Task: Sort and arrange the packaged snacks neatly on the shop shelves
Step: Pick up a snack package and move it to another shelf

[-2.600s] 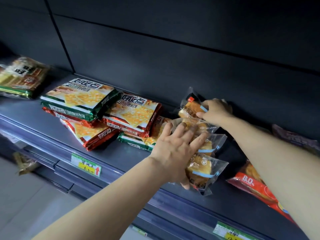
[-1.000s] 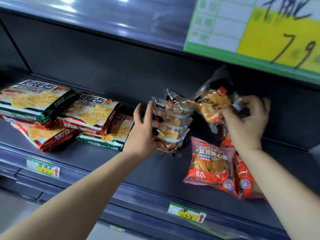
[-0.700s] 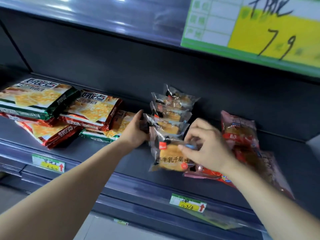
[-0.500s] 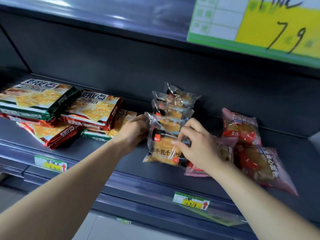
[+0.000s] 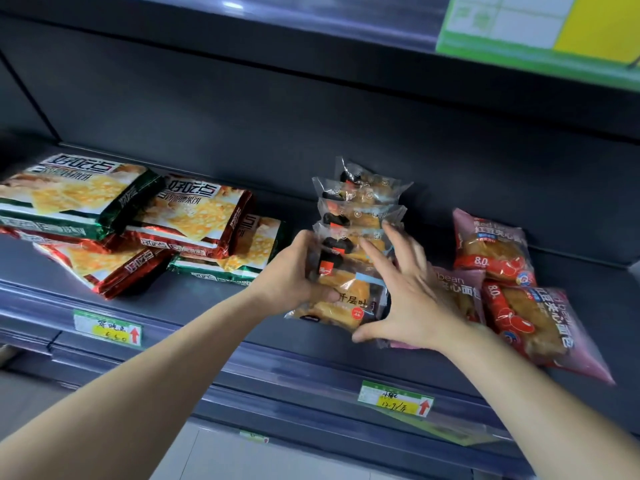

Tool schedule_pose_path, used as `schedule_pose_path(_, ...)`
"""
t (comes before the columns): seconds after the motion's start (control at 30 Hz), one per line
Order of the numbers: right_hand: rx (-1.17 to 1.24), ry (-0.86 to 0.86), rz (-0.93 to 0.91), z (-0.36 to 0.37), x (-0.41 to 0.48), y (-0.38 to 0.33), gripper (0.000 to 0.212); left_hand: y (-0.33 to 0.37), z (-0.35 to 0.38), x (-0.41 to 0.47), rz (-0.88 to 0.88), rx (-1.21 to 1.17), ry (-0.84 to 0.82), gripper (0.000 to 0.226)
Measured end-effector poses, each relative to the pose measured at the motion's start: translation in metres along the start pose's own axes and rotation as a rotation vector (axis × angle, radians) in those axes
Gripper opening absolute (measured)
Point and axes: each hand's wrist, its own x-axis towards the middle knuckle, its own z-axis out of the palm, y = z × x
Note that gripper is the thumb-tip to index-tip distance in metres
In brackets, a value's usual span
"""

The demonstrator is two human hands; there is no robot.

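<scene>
Far left of the left hand: cracker packs point(image 5: 194, 216), some green-edged and some red-edged, lie flat in a loose overlapping pile on the shelf point(image 5: 207, 299). Below them on the shelf lip is a price label point(image 5: 107, 329) with a red arrow.

Left hand point(image 5: 294, 271): fingers curled round the left edge of the front toast packet point(image 5: 349, 303), thumb across its face. Beyond that packet, a row of clear toast packets point(image 5: 363, 209) stands on edge, one behind another, towards the back panel.

Right hand point(image 5: 405, 296): fingers straight and spread, laid against the right side of the row. The thumb is stretched out below the front packet's lower right corner. Nothing gripped.

Just right of the right hand: red bean bread packets point(image 5: 491, 251), pink and red, lying flat. The nearest is partly hidden under the hand.

Below the right wrist, on the shelf lip: second price label point(image 5: 394, 401). Above right: green-and-yellow sign point(image 5: 519, 22) on the upper shelf edge.
</scene>
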Motion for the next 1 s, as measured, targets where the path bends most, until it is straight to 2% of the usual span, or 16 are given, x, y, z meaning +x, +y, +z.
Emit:
schedule_pose_path(0.1, -0.164, 0.087, 0.016, -0.005, -0.001, -0.008, 0.124, 0.005, 0.000, -0.003, 0.061, 0.110, 0.078, 0.093)
schedule_pose_path(0.2, -0.235, 0.194, 0.015, 0.004, -0.003, -0.016, 0.108, 0.012, -0.003, -0.006, 0.033, 0.278, -0.074, 0.137)
schedule_pose_path(0.23, -0.255, 0.246, 0.020, 0.008, -0.004, -0.017, 0.107, 0.011, -0.003, -0.006, 0.018, 0.326, -0.102, 0.143)
schedule_pose_path(0.3, -0.257, 0.344, 0.040, 0.012, -0.003, -0.016, 0.113, 0.008, 0.001, -0.009, 0.079, 0.398, -0.026, 0.141)
schedule_pose_path(0.4, -0.216, 0.402, 0.040, 0.011, -0.001, -0.011, 0.123, 0.004, 0.007, -0.011, 0.172, 0.530, 0.093, 0.136)
schedule_pose_path(0.53, -0.051, 0.366, 0.046, 0.008, -0.004, -0.002, 0.114, -0.001, 0.000, -0.009, 0.196, 0.696, 0.165, 0.136)
schedule_pose_path(0.6, 0.024, 0.307, 0.034, 0.007, -0.005, 0.001, 0.109, -0.001, -0.005, -0.008, 0.275, 0.795, 0.111, 0.133)
schedule_pose_path(0.67, -0.007, 0.225, 0.037, 0.005, -0.004, 0.002, 0.109, 0.002, -0.007, -0.009, 0.343, 0.865, 0.045, 0.122)
schedule_pose_path(0.73, -0.085, 0.223, 0.049, 0.003, 0.000, -0.002, 0.104, 0.004, -0.005, -0.008, 0.440, 0.953, 0.140, 0.100)
schedule_pose_path(0.8, -0.138, 0.320, 0.047, 0.002, 0.005, -0.006, 0.094, 0.007, -0.001, -0.007, 0.430, 1.046, 0.239, 0.088)
schedule_pose_path(0.9, -0.220, 0.388, 0.066, 0.003, 0.007, -0.008, 0.092, 0.003, 0.001, -0.006, 0.396, 1.108, 0.245, 0.102)
schedule_pose_path(1.0, -0.155, 0.335, 0.093, 0.002, 0.003, -0.004, 0.110, 0.005, -0.011, -0.007, 0.368, 0.952, 0.160, 0.123)
